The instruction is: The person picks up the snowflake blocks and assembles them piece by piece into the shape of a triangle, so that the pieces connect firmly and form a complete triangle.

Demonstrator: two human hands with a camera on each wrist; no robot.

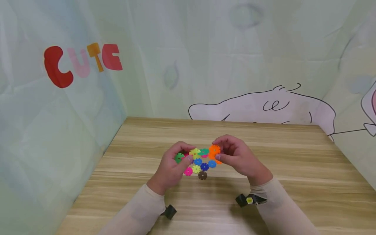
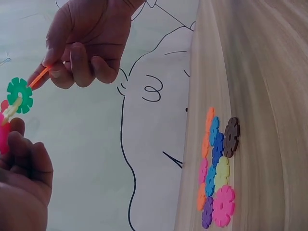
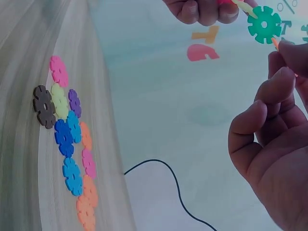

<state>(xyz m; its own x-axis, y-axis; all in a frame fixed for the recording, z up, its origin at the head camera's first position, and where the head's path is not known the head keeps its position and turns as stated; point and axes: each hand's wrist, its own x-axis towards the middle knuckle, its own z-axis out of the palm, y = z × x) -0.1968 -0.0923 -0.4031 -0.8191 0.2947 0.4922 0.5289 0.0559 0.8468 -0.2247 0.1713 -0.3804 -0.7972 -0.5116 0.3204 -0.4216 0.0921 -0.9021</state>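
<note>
Raised over the table, a short chain of notched plastic snowflake discs is held in my left hand (image 1: 171, 166). It includes a green disc (image 1: 179, 158), a yellow disc (image 1: 195, 153) pinched near the thumb, some pink, and a teal-green disc (image 3: 264, 24) at the right end. My right hand (image 1: 242, 158) pinches an orange disc (image 2: 39, 77) between thumb and forefinger. That disc stands edge-on against the teal-green disc's rim; whether the slots are engaged I cannot tell. Left-hand fingers partly hide the chain.
Several loose discs lie close together on the wooden table below the hands, among them a brown disc (image 1: 202, 175), a dark blue disc (image 1: 204, 166) and a pink disc (image 2: 224, 206). A printed cloth backdrop (image 1: 205, 65) rises behind the table and along its left side.
</note>
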